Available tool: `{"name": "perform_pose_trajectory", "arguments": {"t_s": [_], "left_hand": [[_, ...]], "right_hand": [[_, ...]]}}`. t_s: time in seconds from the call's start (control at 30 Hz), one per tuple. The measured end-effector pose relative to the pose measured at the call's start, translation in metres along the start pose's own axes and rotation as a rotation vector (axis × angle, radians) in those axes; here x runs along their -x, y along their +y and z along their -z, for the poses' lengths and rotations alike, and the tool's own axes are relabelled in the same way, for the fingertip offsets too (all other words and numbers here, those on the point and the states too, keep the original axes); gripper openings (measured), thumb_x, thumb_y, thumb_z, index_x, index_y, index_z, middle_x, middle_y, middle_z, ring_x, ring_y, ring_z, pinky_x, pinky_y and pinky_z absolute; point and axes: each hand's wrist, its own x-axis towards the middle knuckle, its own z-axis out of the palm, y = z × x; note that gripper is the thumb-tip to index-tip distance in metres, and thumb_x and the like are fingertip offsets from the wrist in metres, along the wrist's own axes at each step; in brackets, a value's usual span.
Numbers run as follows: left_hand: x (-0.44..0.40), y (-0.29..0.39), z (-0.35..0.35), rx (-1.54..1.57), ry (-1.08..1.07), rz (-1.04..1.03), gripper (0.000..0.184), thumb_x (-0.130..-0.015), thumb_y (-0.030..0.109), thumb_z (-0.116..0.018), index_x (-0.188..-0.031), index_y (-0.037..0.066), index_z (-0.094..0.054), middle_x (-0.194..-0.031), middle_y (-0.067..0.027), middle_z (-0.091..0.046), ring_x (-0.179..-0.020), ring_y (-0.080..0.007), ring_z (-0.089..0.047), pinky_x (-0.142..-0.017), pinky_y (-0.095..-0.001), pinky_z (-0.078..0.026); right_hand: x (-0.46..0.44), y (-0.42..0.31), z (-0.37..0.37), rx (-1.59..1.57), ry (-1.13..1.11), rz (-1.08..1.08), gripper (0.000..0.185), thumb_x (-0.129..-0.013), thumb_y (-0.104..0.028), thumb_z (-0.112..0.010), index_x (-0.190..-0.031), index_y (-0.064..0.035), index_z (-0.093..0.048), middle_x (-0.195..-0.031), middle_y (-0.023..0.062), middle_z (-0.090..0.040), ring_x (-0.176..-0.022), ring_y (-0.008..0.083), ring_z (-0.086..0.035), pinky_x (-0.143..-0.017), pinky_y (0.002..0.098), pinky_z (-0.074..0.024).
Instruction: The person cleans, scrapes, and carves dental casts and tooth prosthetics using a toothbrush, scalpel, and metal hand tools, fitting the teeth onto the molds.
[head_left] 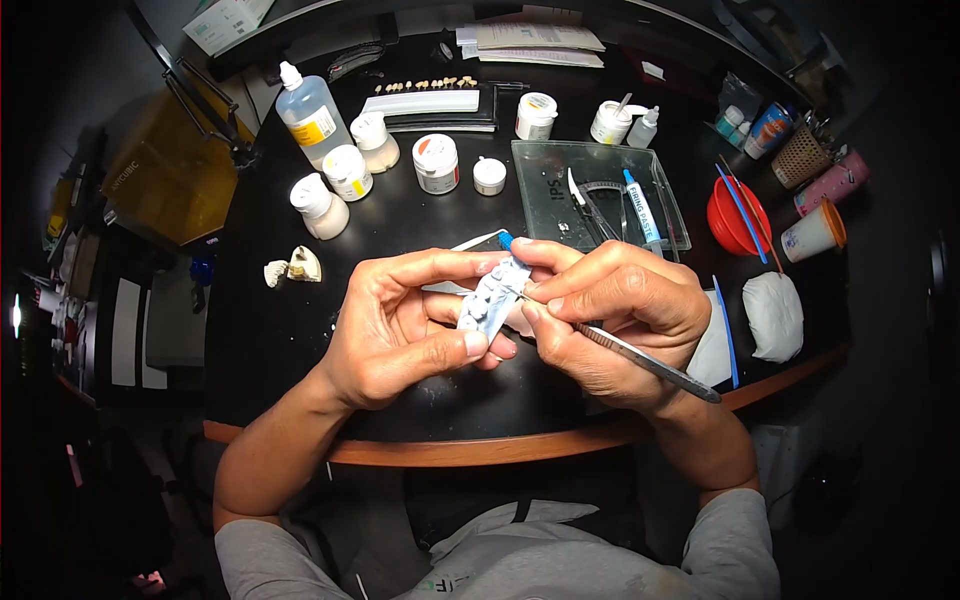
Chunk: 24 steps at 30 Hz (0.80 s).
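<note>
Clamping a pale dental cast [491, 302] between thumb and fingers of the left hand [385, 325], above the bench [440, 415], and pinching a ridged instrument [650, 363] in the right hand [620, 310], tip-end close to the teeth. Probably weighing little, being rigid, and risking chips, so calling for a grip along the base edges. Showing bluish-white, with rounded teeth beside a flat side.

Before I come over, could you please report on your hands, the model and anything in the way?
Left hand holding model. Right hand gripping tool, tip at model. Glass tray just beyond right hand; might crowd a forward reach.
</note>
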Motion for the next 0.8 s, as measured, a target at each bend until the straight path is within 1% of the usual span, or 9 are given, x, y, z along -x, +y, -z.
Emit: {"name": "perform_pose_trajectory", "arguments": {"t_s": [0.2,0.6,0.8], "left_hand": [[0.0004,0.0008,0.001,-0.004,-0.01,0.015,0.055,-0.093,-0.004,-0.07,-0.143,-0.016,-0.05,-0.13,-0.0299,-0.064,-0.103,-0.033,-0.077,-0.084,-0.038,-0.067],[0.0012,0.0025,0.0009,-0.012,-0.007,0.009,0.055,-0.092,-0.003,-0.07,-0.141,-0.017,-0.051,-0.131,-0.0287,-0.062,-0.103,-0.0336,-0.077,-0.084,-0.0381,-0.068],[0.0011,0.0005,0.0021,-0.008,-0.008,-0.006,0.055,-0.092,-0.003,-0.071,-0.141,-0.017,-0.051,-0.129,-0.0267,-0.062,-0.102,-0.0331,-0.077,-0.083,-0.0375,-0.068]], "right_hand": [[-0.0019,-0.003,-0.0011,-0.002,-0.005,-0.016,0.009,-0.081,0.01,-0.08,-0.085,0.0021,-0.076,-0.083,0.0115,-0.077,-0.077,0.0176,-0.076,-0.097,0.0506,-0.0631],[0.0003,-0.0009,0.0,0.011,-0.029,0.005,0.009,-0.081,0.01,-0.08,-0.085,0.0029,-0.076,-0.084,0.0133,-0.077,-0.08,0.019,-0.077,-0.098,0.0505,-0.063],[-0.0008,-0.0022,-0.0001,0.018,-0.042,0.018,0.009,-0.08,0.011,-0.079,-0.083,0.0034,-0.074,-0.083,0.0133,-0.076,-0.079,0.0191,-0.077,-0.099,0.051,-0.0625]]}}
